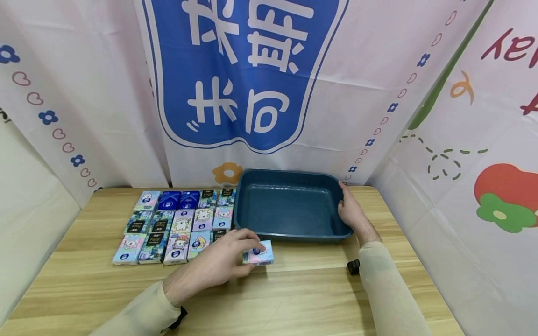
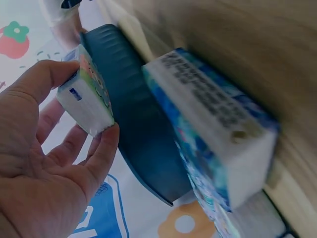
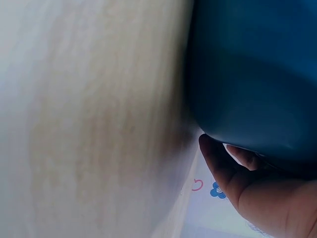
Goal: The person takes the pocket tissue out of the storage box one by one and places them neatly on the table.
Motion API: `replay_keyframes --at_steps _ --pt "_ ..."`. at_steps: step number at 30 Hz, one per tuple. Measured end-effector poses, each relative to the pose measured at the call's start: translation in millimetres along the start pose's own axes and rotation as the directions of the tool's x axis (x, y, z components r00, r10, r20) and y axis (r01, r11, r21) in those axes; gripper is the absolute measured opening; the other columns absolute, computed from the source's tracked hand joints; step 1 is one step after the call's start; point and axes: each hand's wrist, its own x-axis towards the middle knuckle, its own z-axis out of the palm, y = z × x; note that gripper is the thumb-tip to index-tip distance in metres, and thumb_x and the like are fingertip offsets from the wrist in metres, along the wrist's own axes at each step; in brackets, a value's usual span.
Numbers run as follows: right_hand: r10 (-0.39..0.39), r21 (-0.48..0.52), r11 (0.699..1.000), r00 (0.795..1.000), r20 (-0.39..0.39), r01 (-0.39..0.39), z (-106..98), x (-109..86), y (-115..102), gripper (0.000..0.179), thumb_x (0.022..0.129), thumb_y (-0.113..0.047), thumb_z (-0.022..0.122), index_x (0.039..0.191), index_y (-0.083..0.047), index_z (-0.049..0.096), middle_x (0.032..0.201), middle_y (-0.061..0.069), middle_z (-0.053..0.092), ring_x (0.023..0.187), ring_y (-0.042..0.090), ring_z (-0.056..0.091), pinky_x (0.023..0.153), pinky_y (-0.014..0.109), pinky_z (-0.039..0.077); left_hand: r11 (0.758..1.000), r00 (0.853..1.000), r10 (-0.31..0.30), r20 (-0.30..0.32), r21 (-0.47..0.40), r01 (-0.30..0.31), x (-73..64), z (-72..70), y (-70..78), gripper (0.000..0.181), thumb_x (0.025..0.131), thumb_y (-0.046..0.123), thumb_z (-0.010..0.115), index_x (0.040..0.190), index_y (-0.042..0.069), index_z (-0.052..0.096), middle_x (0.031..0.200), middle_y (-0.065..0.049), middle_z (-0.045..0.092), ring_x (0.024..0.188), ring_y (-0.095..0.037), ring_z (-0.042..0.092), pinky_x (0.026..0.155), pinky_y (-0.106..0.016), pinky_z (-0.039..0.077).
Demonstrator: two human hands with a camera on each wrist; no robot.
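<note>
My left hand (image 1: 224, 256) pinches a small tissue pack (image 1: 265, 255) with a pastel cartoon print, between thumb and fingers. It hangs in front of the near wall of a dark teal plastic bin (image 1: 290, 238). The left wrist view shows the white end of this pack (image 2: 86, 106) between thumb and fingertips. At the bin's right side, my right hand (image 1: 353, 213) grips the rim. In the right wrist view, its fingers (image 3: 220, 163) touch the bin's outer wall. Rows of tissue packs (image 1: 180, 221) lie left of the bin, partly covered by my left hand.
The wooden table (image 1: 302, 298) carries the bin and the packs. Behind it hangs a white cloth (image 1: 344, 107) with a blue printed sign, close to the bin's back edge. Printed cloth walls (image 1: 445, 224) flank both sides.
</note>
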Motion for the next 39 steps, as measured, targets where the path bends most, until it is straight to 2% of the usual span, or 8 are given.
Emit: replay_keyframes --at_steps 6,11,15,24,27,33,36,39 --pt "0.019 -0.011 1.000 1.000 -0.008 -0.019 2 6.3 6 0.081 0.115 -0.001 0.038 0.190 -0.015 0.010 0.196 0.029 0.014 0.181 0.053 0.023 0.148 0.067 0.024 1.000 1.000 0.014 0.026 0.005 -0.015 -8.2 4.3 -8.1 0.037 0.101 0.016 0.093 0.135 0.024 0.084 0.140 -0.001 0.076 0.126 -0.025 0.076 0.108 -0.049 0.068" --pt "0.039 0.012 0.999 0.999 0.035 -0.040 -8 -15.1 -24 0.081 0.116 0.002 0.035 0.190 -0.011 0.005 0.196 0.030 0.007 0.182 0.054 0.015 0.149 0.070 0.016 1.000 0.998 0.016 0.059 0.009 -0.017 -11.7 7.9 -13.3 0.034 0.100 0.014 0.093 0.133 0.022 0.085 0.136 -0.001 0.078 0.123 -0.023 0.077 0.107 -0.046 0.069" --pt "0.043 -0.017 0.999 0.998 0.036 -0.042 -9 -22.0 -34 0.078 0.118 0.001 0.034 0.189 -0.008 0.004 0.196 0.030 0.006 0.183 0.052 0.015 0.150 0.068 0.017 0.999 0.997 0.030 0.077 0.029 -0.032 -13.8 12.6 -15.2 0.033 0.101 0.014 0.092 0.133 0.020 0.085 0.135 -0.002 0.078 0.122 -0.023 0.078 0.106 -0.045 0.070" --pt "0.040 -0.021 0.999 0.998 0.041 -0.040 -10 -20.7 -30 0.079 0.117 0.001 0.036 0.189 -0.008 0.006 0.196 0.030 0.007 0.182 0.053 0.015 0.149 0.069 0.017 0.990 0.998 0.008 0.065 0.138 -0.017 -14.9 18.7 -14.7 0.034 0.100 0.020 0.096 0.132 0.021 0.085 0.136 -0.004 0.080 0.121 -0.025 0.080 0.106 -0.049 0.069" --pt "0.023 -0.008 1.000 0.999 0.022 -0.023 -6 -9.4 -12 0.078 0.117 -0.004 0.038 0.190 -0.011 0.011 0.196 0.030 0.012 0.182 0.052 0.019 0.150 0.066 0.018 0.984 0.998 0.013 0.056 0.177 -0.023 -15.2 19.7 -15.6 0.036 0.100 0.025 0.096 0.133 0.022 0.084 0.136 -0.003 0.081 0.122 -0.025 0.079 0.108 -0.051 0.068" --pt "-0.076 -0.008 0.997 0.996 -0.054 0.076 1 21.6 40 0.075 0.123 -0.032 0.047 0.189 -0.011 0.018 0.195 0.028 0.019 0.181 0.051 0.024 0.152 0.062 0.017 0.980 0.999 0.019 -0.045 0.199 -0.010 -15.3 12.0 -25.3 0.033 0.106 0.034 0.090 0.135 0.020 0.084 0.133 0.001 0.083 0.121 -0.021 0.079 0.106 -0.049 0.070" --pt "-0.091 -0.030 0.995 0.996 -0.023 0.090 -10 10.3 24 0.081 0.125 -0.041 0.047 0.188 -0.004 0.013 0.195 0.031 0.015 0.182 0.054 0.019 0.151 0.068 0.014 0.979 0.992 -0.009 -0.125 0.202 0.035 -14.6 -0.1 -37.1 0.031 0.108 0.030 0.087 0.136 0.018 0.083 0.133 -0.001 0.083 0.120 -0.023 0.080 0.105 -0.051 0.070" --pt "-0.083 -0.105 0.991 0.996 0.023 0.085 -28 -14.5 -13 0.081 0.127 -0.040 0.045 0.187 0.001 0.010 0.194 0.035 0.013 0.181 0.058 0.016 0.148 0.073 0.016 0.966 0.978 -0.055 -0.201 0.235 0.103 -13.9 -16.9 -54.1 0.034 0.109 0.029 0.086 0.139 0.014 0.082 0.136 -0.006 0.083 0.122 -0.028 0.081 0.107 -0.056 0.070"
